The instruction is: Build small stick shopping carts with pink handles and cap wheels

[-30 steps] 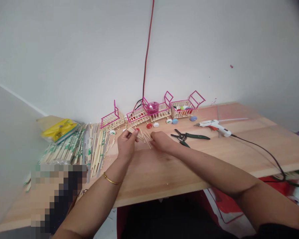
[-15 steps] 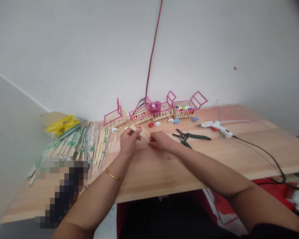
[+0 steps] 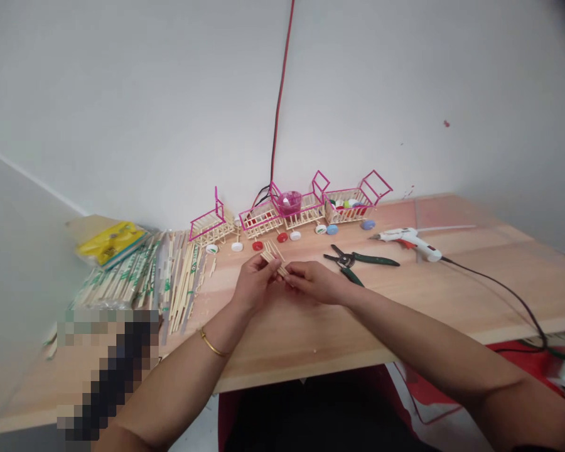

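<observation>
Both of my hands meet over the middle of the table around a small lattice of short wooden sticks (image 3: 274, 257). My left hand (image 3: 255, 280) is closed on its left side, thumb on top. At the near right end, my right hand (image 3: 313, 280) pinches it with fingertips; they partly cover that end. Just beyond stand several little stick carts with pink rims, among them a left cart (image 3: 213, 227) and a right cart (image 3: 351, 204), with bottle-cap wheels. A pink plastic cup (image 3: 289, 202) sits on a middle cart.
Green-handled wire cutters (image 3: 358, 258) lie right of my hands. Farther right rests a white glue gun (image 3: 409, 242), its black cord (image 3: 503, 292) running off the table edge. Bundled chopsticks (image 3: 122, 276), loose sticks (image 3: 184, 289) and a yellow packet (image 3: 110, 243) are on the left.
My hands have drawn slightly nearer to me with the stick lattice, which has turned so its sticks point away. My right fingers have shifted along its near end.
</observation>
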The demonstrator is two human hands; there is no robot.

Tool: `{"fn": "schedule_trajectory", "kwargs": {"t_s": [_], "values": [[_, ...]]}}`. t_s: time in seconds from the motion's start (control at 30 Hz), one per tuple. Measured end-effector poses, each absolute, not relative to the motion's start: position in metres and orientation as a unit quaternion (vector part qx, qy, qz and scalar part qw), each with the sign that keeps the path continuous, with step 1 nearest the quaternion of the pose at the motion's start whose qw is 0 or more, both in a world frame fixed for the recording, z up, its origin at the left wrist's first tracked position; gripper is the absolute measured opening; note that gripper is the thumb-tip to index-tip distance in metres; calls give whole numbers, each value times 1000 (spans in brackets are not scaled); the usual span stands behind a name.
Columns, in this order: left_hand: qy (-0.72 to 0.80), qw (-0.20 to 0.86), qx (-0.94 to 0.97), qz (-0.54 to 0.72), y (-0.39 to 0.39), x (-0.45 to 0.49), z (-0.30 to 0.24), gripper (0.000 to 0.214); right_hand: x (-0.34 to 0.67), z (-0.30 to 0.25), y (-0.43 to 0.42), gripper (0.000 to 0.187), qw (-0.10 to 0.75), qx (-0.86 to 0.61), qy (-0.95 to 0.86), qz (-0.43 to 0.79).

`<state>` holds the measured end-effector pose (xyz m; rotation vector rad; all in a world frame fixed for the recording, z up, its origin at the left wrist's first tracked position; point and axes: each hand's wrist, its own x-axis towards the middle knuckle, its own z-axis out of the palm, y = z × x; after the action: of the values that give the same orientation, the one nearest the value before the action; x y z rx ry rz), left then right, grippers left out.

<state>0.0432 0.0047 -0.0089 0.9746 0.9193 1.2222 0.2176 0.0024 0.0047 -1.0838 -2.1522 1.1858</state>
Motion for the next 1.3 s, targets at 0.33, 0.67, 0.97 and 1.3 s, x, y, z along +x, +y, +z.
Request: {"fn": "schedule_trajectory", "kwargs": {"t_s": [0.33, 0.67, 0.97, 1.3], "values": [[398, 619, 436, 517, 5, 42, -13, 20, 227, -4, 6, 30, 219, -376, -655, 618], [407, 646, 374, 527, 9, 42, -13, 25, 236, -5, 14, 26, 285, -417, -725, 469], [386, 478, 307, 727, 36, 12, 5, 25, 232, -3, 21, 23, 162, -418, -880, 157], [396, 494, 330, 701, 37, 12, -3, 22, 221, -3, 52, 18, 96, -434, -888, 121]]}}
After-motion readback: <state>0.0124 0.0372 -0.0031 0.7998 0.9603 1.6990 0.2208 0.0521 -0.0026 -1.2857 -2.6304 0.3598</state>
